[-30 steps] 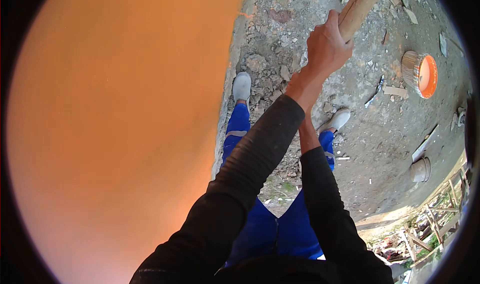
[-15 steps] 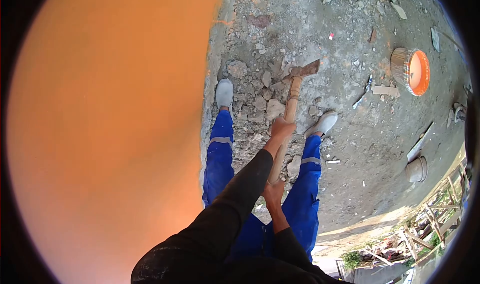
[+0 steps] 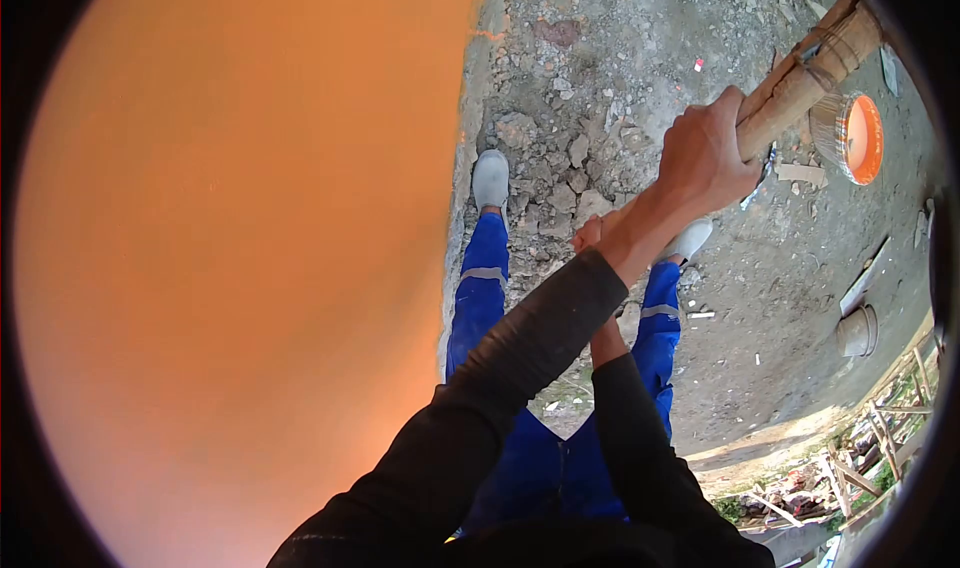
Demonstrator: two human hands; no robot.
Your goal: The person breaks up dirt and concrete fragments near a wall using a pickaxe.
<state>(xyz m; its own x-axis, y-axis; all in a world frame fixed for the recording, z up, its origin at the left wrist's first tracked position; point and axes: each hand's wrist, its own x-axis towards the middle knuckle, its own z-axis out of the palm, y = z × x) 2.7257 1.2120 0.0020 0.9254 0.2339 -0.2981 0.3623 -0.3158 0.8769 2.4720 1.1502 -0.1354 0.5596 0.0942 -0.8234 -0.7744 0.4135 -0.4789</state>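
Note:
My left hand is wrapped round the wooden handle of a hoe, which is raised toward the upper right. Dark bands circle the handle near its far end, and the hoe's blade cannot be made out at the edge of the view. Farther down the handle, my right hand is closed round its lower end, partly hidden behind my left forearm. Below the raised hoe, broken lumps of rubble lie on the ground between my feet.
An orange wall rises along my left side. To the right stand a bucket of orange paint and a greyish bucket. Cardboard scraps and a flat board lie nearby. Piled timber is at lower right.
Both hands have lifted the hoe from the rubble, swinging it up and to the right. Its blade, earlier down at the ground, is no longer clearly visible.

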